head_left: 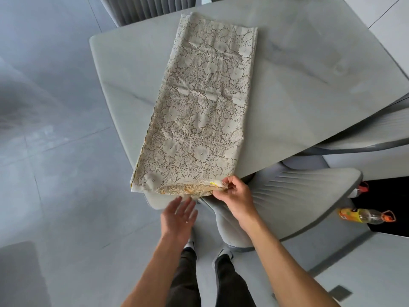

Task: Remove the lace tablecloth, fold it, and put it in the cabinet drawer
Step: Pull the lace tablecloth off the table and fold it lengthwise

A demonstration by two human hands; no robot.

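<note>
- On the grey marble-look table (298,89), the lace tablecloth (199,107) lies folded into a long strip, running from the far side to the near edge, where its end slightly overhangs.
- At that near end, the right hand (234,194) pinches the strip's right corner between thumb and fingertips, lifting the layers a little.
- Just below the edge, the left hand (177,220) hovers flat with fingers spread, holding nothing and not touching the cloth.
- Beside the right hand stands a grey ribbed chair (298,196).
- Farther right, a plastic bottle (365,216) with an orange label lies on the floor.
</note>
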